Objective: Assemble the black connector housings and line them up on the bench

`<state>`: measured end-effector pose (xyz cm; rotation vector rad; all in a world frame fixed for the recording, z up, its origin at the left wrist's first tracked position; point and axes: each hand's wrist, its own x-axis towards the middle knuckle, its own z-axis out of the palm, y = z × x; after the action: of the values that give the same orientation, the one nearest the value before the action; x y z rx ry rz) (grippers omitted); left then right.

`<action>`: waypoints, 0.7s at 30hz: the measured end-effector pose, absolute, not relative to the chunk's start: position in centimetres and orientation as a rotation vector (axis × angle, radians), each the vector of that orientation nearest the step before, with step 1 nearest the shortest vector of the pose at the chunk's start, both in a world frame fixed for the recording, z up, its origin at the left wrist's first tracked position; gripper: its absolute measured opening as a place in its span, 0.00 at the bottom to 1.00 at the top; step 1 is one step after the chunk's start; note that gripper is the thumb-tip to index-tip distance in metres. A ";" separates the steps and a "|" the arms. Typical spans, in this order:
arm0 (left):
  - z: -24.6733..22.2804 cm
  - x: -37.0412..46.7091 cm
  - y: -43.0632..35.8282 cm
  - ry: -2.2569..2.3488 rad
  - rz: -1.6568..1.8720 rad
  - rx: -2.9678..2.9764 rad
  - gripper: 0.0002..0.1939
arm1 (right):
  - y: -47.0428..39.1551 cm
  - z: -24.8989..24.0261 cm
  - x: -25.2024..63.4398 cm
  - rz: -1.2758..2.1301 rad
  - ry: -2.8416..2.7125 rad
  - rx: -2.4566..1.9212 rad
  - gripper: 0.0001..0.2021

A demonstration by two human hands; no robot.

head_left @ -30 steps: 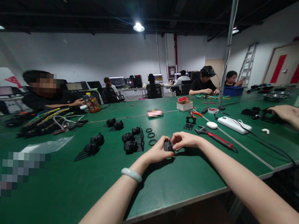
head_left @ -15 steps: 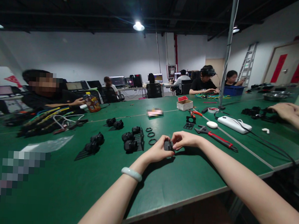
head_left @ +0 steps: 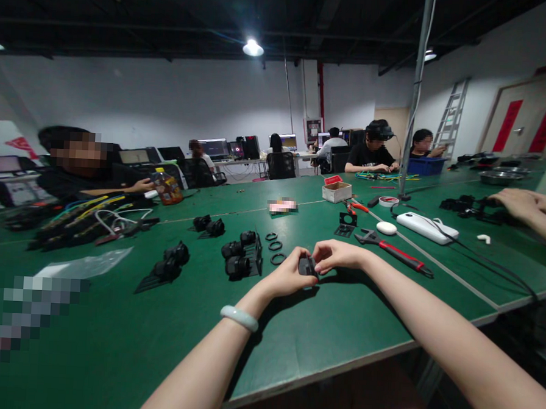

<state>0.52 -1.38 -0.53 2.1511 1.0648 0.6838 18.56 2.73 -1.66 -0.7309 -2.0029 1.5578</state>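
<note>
Between my two hands is a small black part (head_left: 306, 266), low over the green table; its exact kind is hidden by my fingers. My left hand (head_left: 292, 274) wraps its left side, thumb along the near edge. My right hand (head_left: 335, 256) pinches its right side with bent fingers. Several black rings (head_left: 275, 246) lie just left of my hands. Farther left stand black cylindrical parts on a bracket (head_left: 243, 258), with similar assemblies (head_left: 166, 266) beyond. A black bracket with a round hole (head_left: 346, 222) rests behind my right hand.
An adjustable wrench (head_left: 396, 252) with red-black handles lies right of my hands, near a white round case (head_left: 386, 228) and a white power bank (head_left: 427, 228). A metal pole (head_left: 415, 102) rises behind. A co-worker's hands (head_left: 524, 203) are at the far right.
Almost nothing differs. The black part is turned slightly between my fingers, and both hands stay in the same place.
</note>
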 end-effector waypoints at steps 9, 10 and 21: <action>-0.5 0.4 -1.2 1.065 0.688 2.150 0.22 | 2.9 -1.9 18.4 1.572 -1.978 -0.730 0.18; -0.5 0.4 -1.2 1.072 0.690 2.150 0.22 | 2.9 -1.9 18.4 1.576 -1.978 -0.728 0.18; -0.5 0.6 -1.4 1.084 0.704 2.152 0.22 | 2.8 -1.7 18.5 1.629 -1.931 -0.751 0.17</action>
<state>0.61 -1.41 -0.51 2.1522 1.0844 0.7043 18.52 2.79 -1.74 -0.7513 -1.9312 1.6290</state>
